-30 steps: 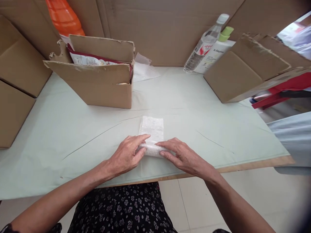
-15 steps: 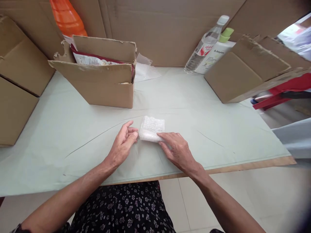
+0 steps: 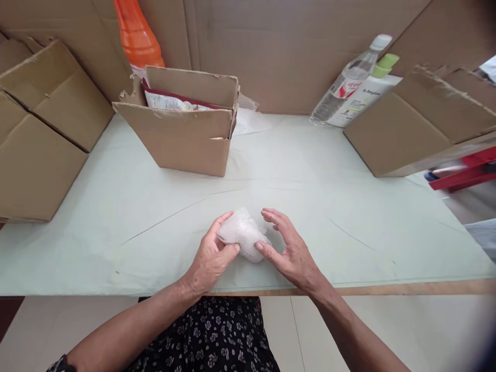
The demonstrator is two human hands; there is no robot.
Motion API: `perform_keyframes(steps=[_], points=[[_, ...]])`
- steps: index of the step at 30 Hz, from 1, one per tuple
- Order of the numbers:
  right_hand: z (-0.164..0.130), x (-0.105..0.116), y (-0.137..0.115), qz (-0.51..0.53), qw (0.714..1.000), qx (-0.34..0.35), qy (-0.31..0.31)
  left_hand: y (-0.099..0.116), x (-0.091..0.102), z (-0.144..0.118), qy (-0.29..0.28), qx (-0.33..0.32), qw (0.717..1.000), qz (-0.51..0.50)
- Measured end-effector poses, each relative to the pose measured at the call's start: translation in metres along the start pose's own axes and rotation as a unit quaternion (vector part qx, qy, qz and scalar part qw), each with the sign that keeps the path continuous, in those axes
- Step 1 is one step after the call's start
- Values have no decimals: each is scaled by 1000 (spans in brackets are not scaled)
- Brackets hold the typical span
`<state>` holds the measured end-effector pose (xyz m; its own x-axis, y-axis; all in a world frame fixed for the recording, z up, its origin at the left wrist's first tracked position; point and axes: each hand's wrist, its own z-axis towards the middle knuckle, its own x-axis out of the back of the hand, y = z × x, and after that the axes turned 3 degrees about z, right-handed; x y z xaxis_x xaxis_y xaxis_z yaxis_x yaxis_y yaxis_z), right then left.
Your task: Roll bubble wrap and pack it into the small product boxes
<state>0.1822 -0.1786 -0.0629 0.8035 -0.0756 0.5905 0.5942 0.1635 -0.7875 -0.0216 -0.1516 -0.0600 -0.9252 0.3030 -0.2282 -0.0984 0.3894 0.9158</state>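
A small bundle of bubble wrap is tilted up off the pale green cloth near the table's front edge. My left hand grips its left end, thumb on the near side and fingers behind. On the other side, my right hand has its fingers spread apart from its thumb, and the thumb tip touches the bundle's right end. Whatever the wrap may contain cannot be made out.
An open cardboard box holding a printed packet stands ahead. Behind it are an orange bottle and a loose plastic sheet. More cardboard boxes flank the left. A clear bottle, a white tube and a box stand right.
The bundle has been lifted from lying flat and turned, and is nearer me. My left hand has taken hold of it; my right hand's fingers have spread away. The view has shifted left.
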Motion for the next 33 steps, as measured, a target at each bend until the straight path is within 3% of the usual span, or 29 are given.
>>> perform_keyframes(steps=[4,7,9,12,14,15,18,22,26,29,33], points=[[9,2,-2,115,986,-38,-114,2,7,1,-23,-32,997,67],[14,0,1,102,991,-50,-70,19,25,9,27,-155,963,217],[15,-3,5,84,994,-61,-25,45,42,20,105,-298,881,352],[13,-7,13,91,993,-80,-9,101,71,47,216,-468,692,505],[11,-9,17,98,991,-91,-4,137,89,70,265,-492,612,560],[10,-10,18,102,990,-95,-2,151,97,81,279,-485,593,579],[9,-10,20,118,987,-109,5,173,115,104,276,-446,587,617],[12,-9,25,187,972,-143,16,167,120,97,227,-465,574,635],[17,-3,28,250,951,-176,52,152,106,44,182,-496,551,645],[22,11,24,236,948,-184,110,143,95,-6,130,-487,556,661],[33,51,7,176,932,-175,266,137,99,-52,79,-449,579,676]])
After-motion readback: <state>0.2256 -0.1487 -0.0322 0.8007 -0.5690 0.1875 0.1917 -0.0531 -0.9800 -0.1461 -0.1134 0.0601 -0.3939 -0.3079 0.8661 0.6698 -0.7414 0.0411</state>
